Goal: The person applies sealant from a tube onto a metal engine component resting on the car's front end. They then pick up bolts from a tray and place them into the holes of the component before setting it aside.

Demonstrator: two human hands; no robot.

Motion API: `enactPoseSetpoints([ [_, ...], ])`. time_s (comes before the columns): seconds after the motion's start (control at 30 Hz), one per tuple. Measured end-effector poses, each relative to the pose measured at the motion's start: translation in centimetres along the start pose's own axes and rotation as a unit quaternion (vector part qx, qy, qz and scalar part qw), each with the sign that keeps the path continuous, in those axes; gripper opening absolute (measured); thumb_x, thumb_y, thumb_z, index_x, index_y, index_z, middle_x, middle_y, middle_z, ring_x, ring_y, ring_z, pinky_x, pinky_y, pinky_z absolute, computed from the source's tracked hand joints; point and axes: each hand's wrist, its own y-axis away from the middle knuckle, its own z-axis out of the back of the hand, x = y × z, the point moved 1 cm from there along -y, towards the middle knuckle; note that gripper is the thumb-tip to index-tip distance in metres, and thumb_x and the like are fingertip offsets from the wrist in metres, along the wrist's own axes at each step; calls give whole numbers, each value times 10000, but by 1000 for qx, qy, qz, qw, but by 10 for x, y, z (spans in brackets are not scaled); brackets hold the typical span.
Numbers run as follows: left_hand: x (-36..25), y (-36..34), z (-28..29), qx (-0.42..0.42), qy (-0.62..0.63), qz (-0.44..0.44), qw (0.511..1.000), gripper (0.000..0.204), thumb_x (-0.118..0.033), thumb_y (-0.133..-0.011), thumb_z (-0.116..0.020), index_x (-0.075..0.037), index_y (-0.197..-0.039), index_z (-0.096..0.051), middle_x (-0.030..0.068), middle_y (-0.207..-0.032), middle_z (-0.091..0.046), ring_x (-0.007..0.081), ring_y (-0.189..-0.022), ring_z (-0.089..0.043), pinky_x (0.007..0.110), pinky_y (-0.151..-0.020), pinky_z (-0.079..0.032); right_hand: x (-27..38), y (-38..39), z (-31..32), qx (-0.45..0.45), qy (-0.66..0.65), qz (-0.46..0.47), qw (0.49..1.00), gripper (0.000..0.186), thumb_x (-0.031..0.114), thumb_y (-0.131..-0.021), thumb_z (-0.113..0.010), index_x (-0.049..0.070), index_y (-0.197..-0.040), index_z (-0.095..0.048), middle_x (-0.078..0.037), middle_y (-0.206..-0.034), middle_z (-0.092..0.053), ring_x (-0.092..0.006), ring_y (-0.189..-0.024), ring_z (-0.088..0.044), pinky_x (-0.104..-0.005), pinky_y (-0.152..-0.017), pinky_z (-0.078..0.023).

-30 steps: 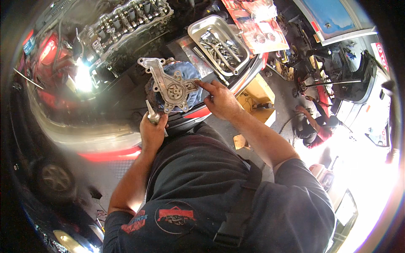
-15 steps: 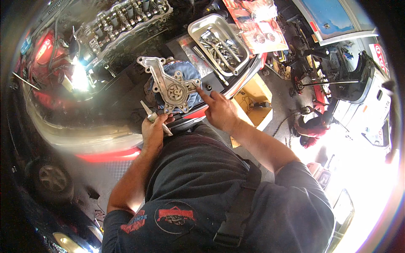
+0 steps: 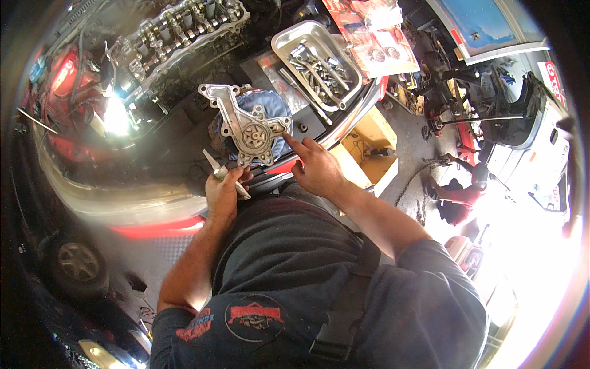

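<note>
A dull silver, cast-metal housing lies near the centre of the frame, a little above the middle, its open face turned up. Its outline is irregular: a long arm reaches toward the upper left and ends in lugs with round holes, and more such lugs stand around the edge. In its lower half sits a round, spoked metal insert, slightly browner than the pale rim about it. Beneath the housing is a rumpled blue cloth, showing mostly along the upper and right sides.

The right hand comes in from the lower right with its index finger stretched out, the tip at the housing's right-hand lug; whether it presses on the metal or stops just beside it, I cannot tell. The other fingers curl in toward the palm, and nothing shows in their grasp.

The left hand, below and left of the housing, has thumb and fingers closed around a pale tube with a tapered white nozzle, which points to the upper left. Its fingertips are just below the housing's bottom edge; contact there is unclear.

Toward the upper right of the housing stands a rectangular, shiny steel tray with metal tools and small parts in it.
</note>
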Motion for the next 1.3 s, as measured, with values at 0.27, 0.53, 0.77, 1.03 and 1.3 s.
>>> enactPoseSetpoints([
  [0.27, -1, 0, -2, -5, 17, 5, 1000, 241, -157, -870, -660, 18, -1026, -602, 138, -936, -714, 240, -798, -712, 313, -627, -537, -5, -10, 4, -24, 29, 21, 999, 758, 108, -816, -587, 220, -1521, -331, -128, -979, -536, -316, -915, -622, -443, -787, -543],
  [0.53, -3, 2, -5, -22, 13, -13, 1000, 208, -131, -869, -669, 19, -1008, -634, 128, -921, -716, 216, -780, -711, 295, -605, -541, -1, -32, 14, -50, 106, 64, 991, 740, 162, -829, -667, 287, -1493, -367, -140, -1061, -551, -343, -981, -626, -457, -813, -546],
  [0.77, -1, 2, -3, -11, -3, -23, 1000, 279, -165, -859, -664, 44, -1036, -614, 154, -941, -714, 229, -792, -711, 309, -626, -539, -1, -6, 8, 23, 66, -10, 998, 748, 149, -826, -615, 289, -1512, -349, -142, -1083, -547, -345, -1029, -611, -453, -834, -541],
  [1.03, -1, 2, -4, -22, -7, -40, 999, 253, -152, -867, -652, 36, -1031, -608, 146, -933, -718, 229, -795, -714, 307, -631, -543, 17, -2, -7, 2, -15, 40, 999, 700, 144, -825, -631, 231, -1483, -409, -156, -1027, -569, -357, -1016, -615, -464, -851, -534],
  [1.3, -1, 4, -4, -22, -6, -31, 999, 249, -163, -878, -666, 19, -1038, -608, 135, -936, -718, 219, -805, -711, 296, -636, -538, 25, 12, -4, 50, 1, 78, 996, 715, 147, -814, -649, 234, -1482, -407, -172, -1056, -575, -354, -1010, -625, -462, -853, -538],
])
